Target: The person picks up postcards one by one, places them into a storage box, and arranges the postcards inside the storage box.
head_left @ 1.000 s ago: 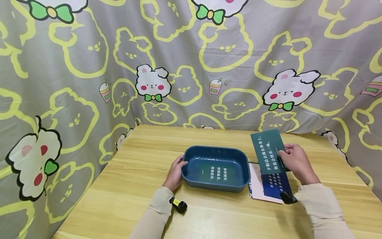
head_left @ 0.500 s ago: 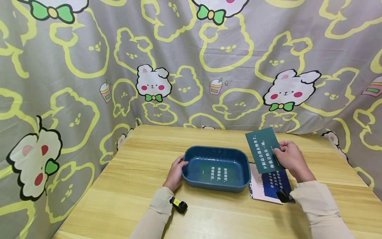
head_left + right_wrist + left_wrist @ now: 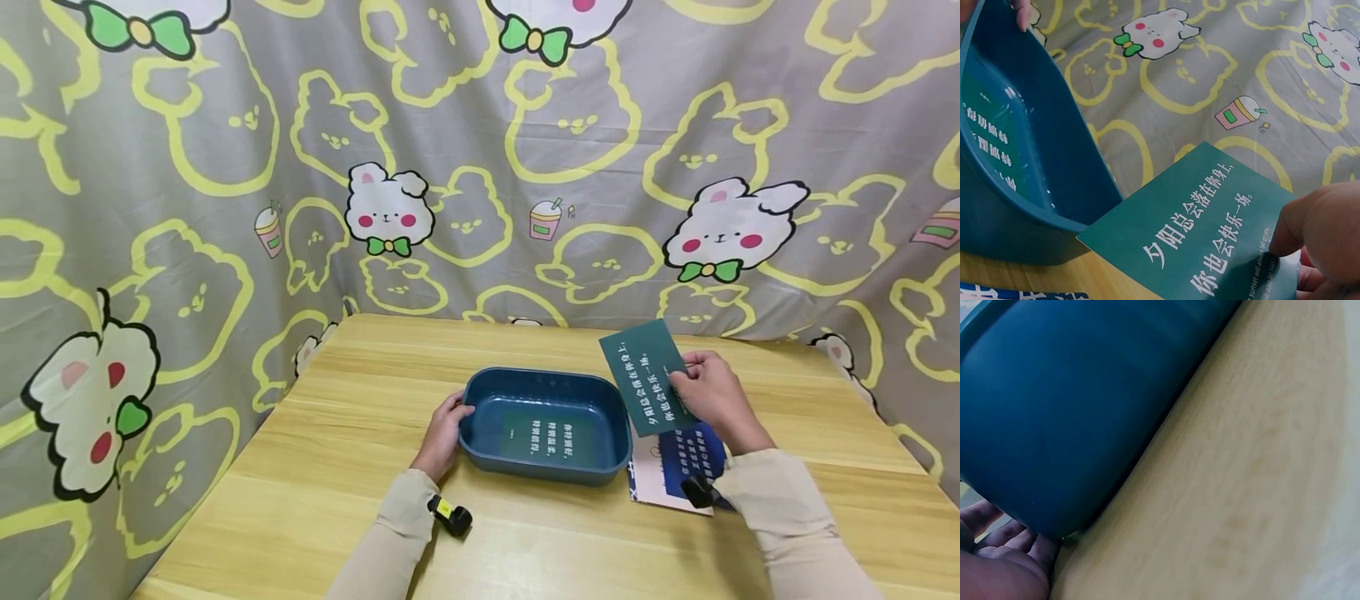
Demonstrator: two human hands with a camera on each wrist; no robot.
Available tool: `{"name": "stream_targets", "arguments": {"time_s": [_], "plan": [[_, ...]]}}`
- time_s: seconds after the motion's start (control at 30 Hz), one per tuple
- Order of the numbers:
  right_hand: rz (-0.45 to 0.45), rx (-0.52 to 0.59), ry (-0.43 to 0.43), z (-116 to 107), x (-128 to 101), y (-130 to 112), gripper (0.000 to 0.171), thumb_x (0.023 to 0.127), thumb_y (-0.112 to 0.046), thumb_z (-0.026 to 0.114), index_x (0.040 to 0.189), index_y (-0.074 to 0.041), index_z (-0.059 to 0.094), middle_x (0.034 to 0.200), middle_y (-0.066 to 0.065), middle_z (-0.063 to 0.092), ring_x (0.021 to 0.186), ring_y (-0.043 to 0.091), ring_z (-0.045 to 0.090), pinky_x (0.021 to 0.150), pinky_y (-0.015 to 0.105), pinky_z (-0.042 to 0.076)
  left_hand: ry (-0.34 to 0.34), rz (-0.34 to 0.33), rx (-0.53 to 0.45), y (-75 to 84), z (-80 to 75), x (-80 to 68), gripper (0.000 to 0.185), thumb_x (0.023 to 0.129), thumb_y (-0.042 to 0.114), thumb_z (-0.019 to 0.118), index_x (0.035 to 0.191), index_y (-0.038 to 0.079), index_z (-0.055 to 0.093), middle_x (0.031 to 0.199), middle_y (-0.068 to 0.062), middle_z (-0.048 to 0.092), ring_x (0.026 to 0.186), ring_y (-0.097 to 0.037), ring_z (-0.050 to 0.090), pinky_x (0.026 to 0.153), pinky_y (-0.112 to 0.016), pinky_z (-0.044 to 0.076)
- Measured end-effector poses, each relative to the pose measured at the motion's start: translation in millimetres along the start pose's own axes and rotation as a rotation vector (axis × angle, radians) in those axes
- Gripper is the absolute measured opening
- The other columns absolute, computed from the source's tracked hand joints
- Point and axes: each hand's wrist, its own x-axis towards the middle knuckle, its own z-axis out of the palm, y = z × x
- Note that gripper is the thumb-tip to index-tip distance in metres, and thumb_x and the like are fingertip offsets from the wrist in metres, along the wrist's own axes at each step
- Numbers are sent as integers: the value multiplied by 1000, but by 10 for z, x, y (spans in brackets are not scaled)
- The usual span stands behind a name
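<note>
Left hand (image 3: pixel 439 437) grips the left end of one blue tray (image 3: pixel 540 386); right hand (image 3: pixel 717 402) pinches one green card (image 3: pixel 637 379) near the tray's right edge. Beside that edge, two or more overlapping cards (image 3: pixel 686 468) lie on the table (image 3: pixel 300 483). A second green card (image 3: pixel 547 435) lies inside the tray. Patterned curtain (image 3: pixel 465 125) hangs behind.

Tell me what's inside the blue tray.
Inside the blue tray, a green card with white writing lies on the bottom. Whatever might be under that card is covered and can't be seen.
</note>
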Motion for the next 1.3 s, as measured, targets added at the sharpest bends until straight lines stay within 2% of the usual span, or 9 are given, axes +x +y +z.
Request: {"name": "stream_targets", "arguments": {"time_s": [0.37,0.73,1.03,1.1,1.3], "plan": [[-10,-3,-44,105,14,-80,44,97,-12,45,133,10,33,100,23,53,77,26,59,61,34,56,-12,-15,-8,8,-8,-16,46,98,8,45,140,-9,41,143,-25,40,130,-38,37,107,-51,30],[-20,3,-77,234,25,-168,42,97,-9,46,133,9,34,101,23,53,76,26,59,61,34,56,-13,-8,1,36,-9,-15,45,98,8,46,139,-9,42,142,-26,40,129,-38,38,107,-51,30],[-31,-14,-112,324,30,-200,42,96,-7,47,132,9,35,101,22,51,77,26,59,62,34,56,-17,-2,21,314,91,-245,43,97,2,43,136,-14,42,141,-30,40,129,-40,38,108,-51,30],[-41,-23,-117,342,34,-208,42,96,-6,47,133,9,35,102,22,51,78,26,58,62,33,56,-18,6,25,310,91,-240,43,97,2,43,136,-14,42,140,-30,41,128,-41,38,107,-52,30],[-78,-44,-125,395,60,-223,41,94,-6,49,131,9,38,105,22,50,82,28,58,64,33,56,-16,4,14,82,10,-55,43,97,4,45,137,-12,43,139,-28,43,126,-39,41,104,-50,33]]}}
